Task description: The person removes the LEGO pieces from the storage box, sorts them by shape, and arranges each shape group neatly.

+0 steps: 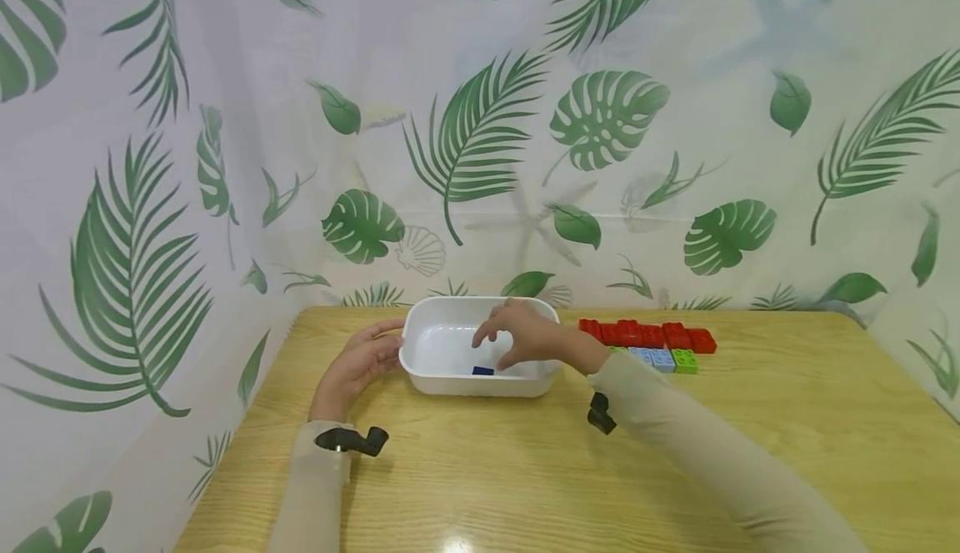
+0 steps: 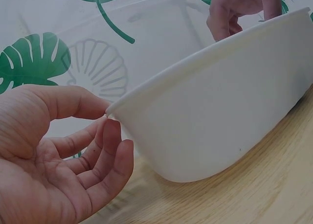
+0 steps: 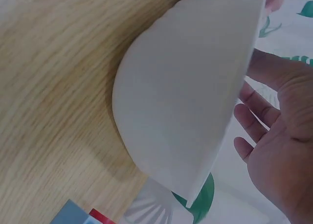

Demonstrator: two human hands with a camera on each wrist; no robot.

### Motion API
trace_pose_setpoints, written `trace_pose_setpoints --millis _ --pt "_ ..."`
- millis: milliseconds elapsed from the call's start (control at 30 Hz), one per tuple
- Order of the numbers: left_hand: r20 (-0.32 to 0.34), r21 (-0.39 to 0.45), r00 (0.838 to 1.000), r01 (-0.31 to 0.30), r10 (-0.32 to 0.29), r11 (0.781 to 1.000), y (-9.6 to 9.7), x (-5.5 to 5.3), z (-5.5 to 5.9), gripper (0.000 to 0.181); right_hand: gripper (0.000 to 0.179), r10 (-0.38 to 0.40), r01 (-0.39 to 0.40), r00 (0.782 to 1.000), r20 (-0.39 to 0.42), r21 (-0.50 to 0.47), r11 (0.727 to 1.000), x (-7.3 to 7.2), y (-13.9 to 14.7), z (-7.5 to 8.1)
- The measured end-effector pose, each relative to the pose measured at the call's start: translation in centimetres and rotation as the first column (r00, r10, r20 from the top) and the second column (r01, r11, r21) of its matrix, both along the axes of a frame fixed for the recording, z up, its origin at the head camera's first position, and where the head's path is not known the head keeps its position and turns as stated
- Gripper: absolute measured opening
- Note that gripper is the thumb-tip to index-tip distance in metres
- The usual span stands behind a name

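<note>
A white plastic basin [image 1: 480, 386] stands on the wooden table near the back wall. Inside it, by the front wall, lies one dark blue building brick [image 1: 483, 370]. My left hand [image 1: 365, 361] is at the basin's left end; the left wrist view shows its thumb and fingertips pinching the rim [image 2: 195, 55]. From the right, my right hand [image 1: 525, 334] reaches over the rim into the basin. Its fingers are spread and bent downward above the blue brick, with nothing seen between them. In the right wrist view the basin wall [image 3: 176, 87] hides the fingertips of that hand.
To the right of the basin, a row of red bricks [image 1: 628, 333] lies at the back. Light blue bricks [image 1: 662, 359] and a green brick [image 1: 685, 360] line up in front of it. A leaf-patterned curtain [image 1: 480, 161] hangs behind the table [image 1: 465, 470].
</note>
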State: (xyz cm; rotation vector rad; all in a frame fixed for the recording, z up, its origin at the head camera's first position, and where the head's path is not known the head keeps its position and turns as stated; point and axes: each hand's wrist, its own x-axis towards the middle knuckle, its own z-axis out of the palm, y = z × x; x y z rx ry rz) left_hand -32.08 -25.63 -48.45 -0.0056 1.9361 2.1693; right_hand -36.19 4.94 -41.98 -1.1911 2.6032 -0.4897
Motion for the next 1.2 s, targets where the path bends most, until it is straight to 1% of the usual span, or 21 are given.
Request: trace_pose_setpoints --millis 200,467,567,667,800,933,1033,1100,1200 --pt "0.010 -0.002 1.000 -0.010 0.010 1.000 0.0 0.0 0.1 0.050 0.037 0.032 -0.032 0.999 0.001 0.074 0.997 0.1 -1.0 -0.7" --pt "0.028 -0.029 0.999 -0.023 0.024 0.999 0.0 -0.3 -0.2 0.051 0.029 0.029 -0.030 0.999 0.017 0.108 0.994 0.4 -1.5 -1.2" --pt "0.032 -0.030 0.999 -0.030 0.031 0.999 0.0 -0.3 -0.2 0.050 0.027 0.033 -0.032 0.999 -0.008 0.099 0.995 0.4 -1.5 -1.4" --pt "0.033 -0.026 0.999 -0.034 0.035 0.999 -0.1 -0.3 -0.1 0.050 0.026 0.033 -0.027 0.998 -0.060 0.094 0.995 0.3 -1.5 -1.5" --pt "0.041 -0.018 0.998 -0.037 0.038 0.999 -0.1 -0.3 0.0 0.050 0.029 0.003 0.013 0.991 -0.136 0.117 0.993 0.2 -1.3 -1.6" --pt "0.050 -0.008 0.998 -0.042 0.042 0.999 0.0 -0.2 0.0 0.050 0.030 -0.027 0.054 0.981 -0.193 0.136 0.989 0.1 -1.1 -1.7" --pt "0.040 0.002 0.999 -0.029 0.028 1.000 -0.1 -0.1 0.0 0.050 0.031 -0.041 0.075 0.973 -0.229 0.142 0.987 0.0 -1.1 -1.9" --pt "0.032 0.012 0.999 -0.018 0.017 1.000 -0.1 -0.1 0.0 0.051 0.033 -0.050 0.086 0.970 -0.237 0.143 0.986 0.0 -1.1 -1.9" --pt "0.022 0.015 1.000 -0.004 0.003 1.000 -0.1 0.0 0.0 0.052 0.034 -0.056 0.091 0.972 -0.229 0.141 0.986 0.1 -1.3 -1.9"
